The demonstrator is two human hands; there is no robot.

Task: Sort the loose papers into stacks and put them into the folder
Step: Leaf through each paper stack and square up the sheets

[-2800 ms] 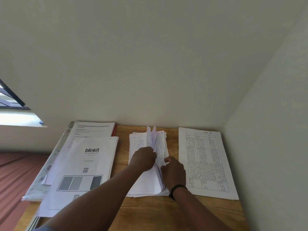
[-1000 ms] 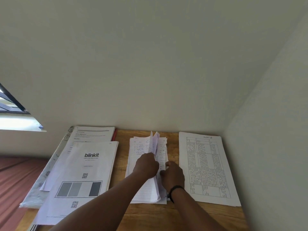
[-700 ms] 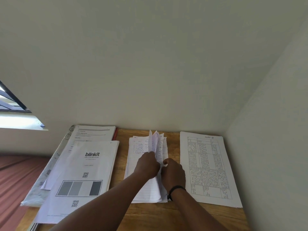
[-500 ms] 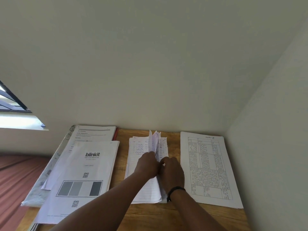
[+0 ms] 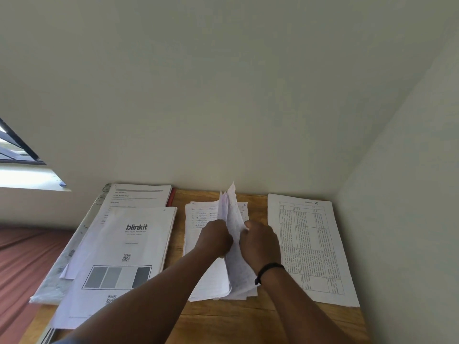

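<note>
Bare bench only in a narrow strip between the blinkit stack and the middle pile, in a second strip between that pile and the table sheet, and along the near edge. Blocked at the back by the wall and on the right by the side wall, just beside the table sheet. Over the middle pile, crowded by upright sheets pinched between the left hand and right hand.

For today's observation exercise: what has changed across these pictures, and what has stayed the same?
Little changed: both hands, left hand and right hand, keep leafing through the handwritten stack, drawing closer around the upright sheets. The blinkit stack and table sheet stayed put.
</note>
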